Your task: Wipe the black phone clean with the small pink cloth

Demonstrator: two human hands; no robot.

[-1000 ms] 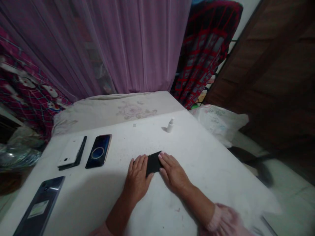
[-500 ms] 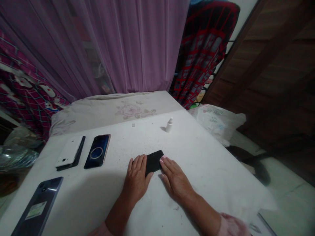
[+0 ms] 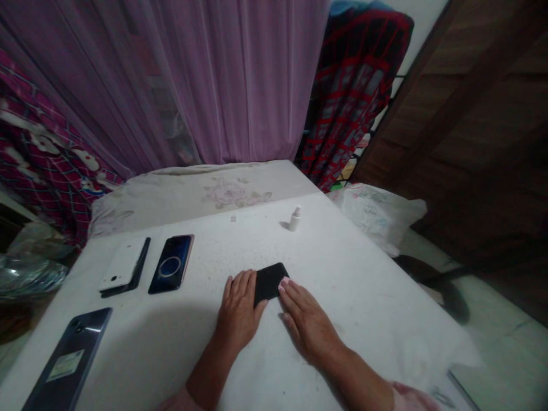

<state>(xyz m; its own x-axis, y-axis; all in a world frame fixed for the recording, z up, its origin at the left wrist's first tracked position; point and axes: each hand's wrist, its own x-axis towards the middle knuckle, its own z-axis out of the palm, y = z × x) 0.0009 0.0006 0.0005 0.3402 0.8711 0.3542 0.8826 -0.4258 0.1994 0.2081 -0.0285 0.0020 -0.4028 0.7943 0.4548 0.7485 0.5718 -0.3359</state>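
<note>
A person works with bare hands at a white table (image 3: 355, 297), both palms down around a flat black rectangular piece (image 3: 269, 283) at the centre of the frame, too dark to tell whether it is a phone or a case. The left hand (image 3: 240, 302) lies flat against the piece's left edge, and the fingertips of the right hand (image 3: 284, 285) touch its lower right corner, with the rest of the right hand (image 3: 308, 328) spread on the tabletop. Neither grip is clenched: both hands are open, with the piece lying on the table between them. Pink sleeves (image 3: 411, 398) show at the bottom edge. To the left lie a white phone (image 3: 122, 265) resting on a dark slab (image 3: 137, 268) and a dark blue phone (image 3: 171, 264) with a ring on its back and a gold-toned edge. A grey phone (image 3: 68, 354) with a sticker on its back sits at lower left. A small white dropper bottle (image 3: 294, 220) stands upright near the far edge of the table. Beyond it are a cream floral-print cushion (image 3: 184, 194) and a sheer purple curtain (image 3: 231, 74), with a red-and-black garment (image 3: 355, 97) hanging at upper right and a white plastic bag (image 3: 377, 214) right of the table.
</note>
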